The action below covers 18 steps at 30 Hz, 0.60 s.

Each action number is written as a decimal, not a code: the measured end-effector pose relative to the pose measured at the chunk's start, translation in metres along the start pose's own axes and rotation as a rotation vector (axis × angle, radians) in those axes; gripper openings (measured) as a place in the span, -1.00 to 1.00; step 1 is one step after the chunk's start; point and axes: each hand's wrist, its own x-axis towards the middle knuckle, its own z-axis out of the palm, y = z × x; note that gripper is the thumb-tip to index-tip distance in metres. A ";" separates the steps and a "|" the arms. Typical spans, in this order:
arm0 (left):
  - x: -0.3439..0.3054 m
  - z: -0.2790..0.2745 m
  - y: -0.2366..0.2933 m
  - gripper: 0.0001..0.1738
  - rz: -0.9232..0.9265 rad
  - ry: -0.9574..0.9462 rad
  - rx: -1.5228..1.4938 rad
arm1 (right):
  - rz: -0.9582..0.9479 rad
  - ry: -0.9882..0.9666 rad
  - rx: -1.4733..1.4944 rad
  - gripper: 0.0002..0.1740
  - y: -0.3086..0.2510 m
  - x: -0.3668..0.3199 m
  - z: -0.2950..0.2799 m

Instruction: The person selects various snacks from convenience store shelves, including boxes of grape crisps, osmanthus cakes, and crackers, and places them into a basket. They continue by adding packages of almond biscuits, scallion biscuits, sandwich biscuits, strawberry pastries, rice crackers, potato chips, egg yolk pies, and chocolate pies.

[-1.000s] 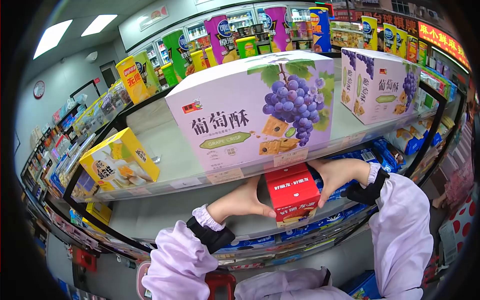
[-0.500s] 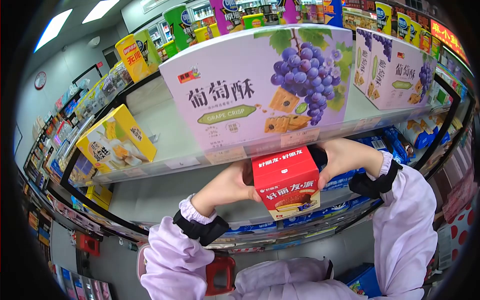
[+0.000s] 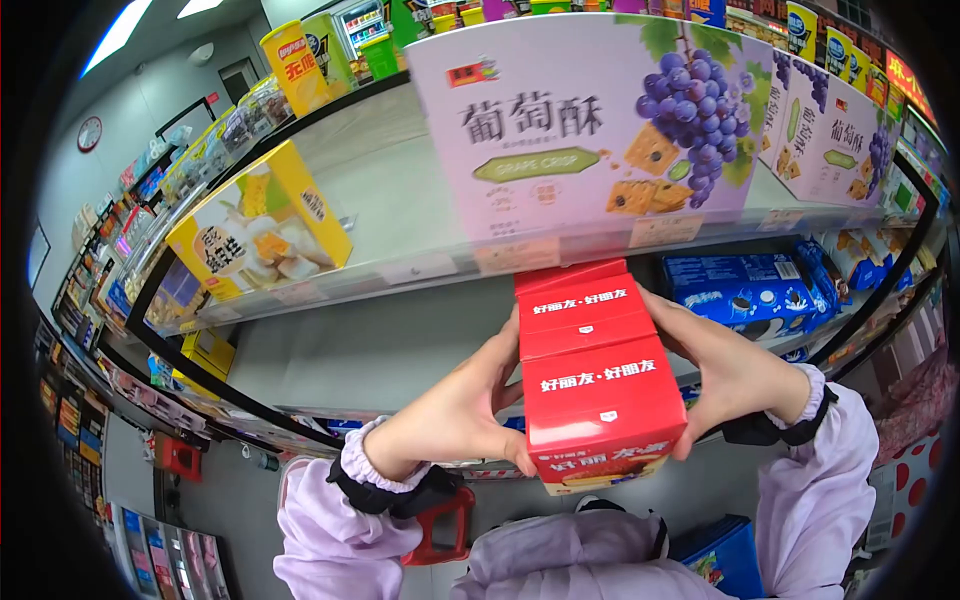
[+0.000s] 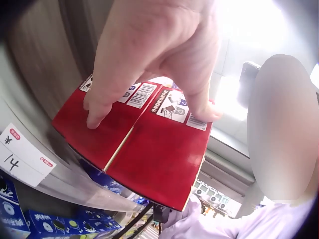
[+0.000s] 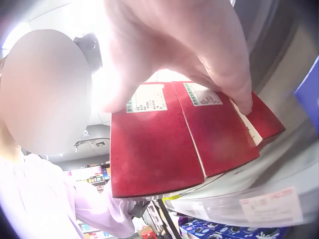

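Note:
A row of red snack boxes (image 3: 600, 395) with white lettering is clamped end to end between my two hands, just below the front edge of the glass shelf (image 3: 400, 272). My left hand (image 3: 470, 405) grips the row's left side, its thumb hooked round the front box's lower corner. On the other side my right hand (image 3: 725, 370) holds the row, thumb on top and fingertips wrapped round the front corner. The left wrist view shows fingers pressed on the barcoded sides of the red boxes (image 4: 149, 144). The label panels of the red boxes (image 5: 164, 144) face the right wrist camera.
A large purple grape-crisp box (image 3: 590, 130) stands on the shelf right above the hands, with another (image 3: 840, 140) to its right. A yellow box (image 3: 260, 225) sits to the left. Blue cookie packs (image 3: 750, 290) fill the lower shelf at right. A red stool (image 3: 445, 525) is below.
Both hands have drawn the red boxes out from under the shelf toward me and lower. More boxes of the row now show behind the front one.

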 end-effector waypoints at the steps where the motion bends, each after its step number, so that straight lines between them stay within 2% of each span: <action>1: -0.010 0.007 0.009 0.53 -0.033 0.018 -0.045 | 0.011 0.005 0.029 0.52 -0.008 0.000 0.007; 4: -0.039 0.005 0.014 0.53 -0.043 -0.009 -0.094 | 0.056 -0.019 -0.039 0.52 -0.043 0.005 0.028; 8: -0.094 -0.013 0.008 0.54 -0.045 -0.107 -0.004 | 0.111 -0.003 -0.148 0.54 -0.085 0.016 0.083; 13: -0.180 -0.047 -0.011 0.58 0.104 -0.268 0.161 | 0.173 0.080 -0.186 0.57 -0.130 0.032 0.181; 18: -0.284 -0.060 -0.026 0.58 0.132 -0.193 0.122 | 0.155 0.068 -0.200 0.57 -0.164 0.059 0.271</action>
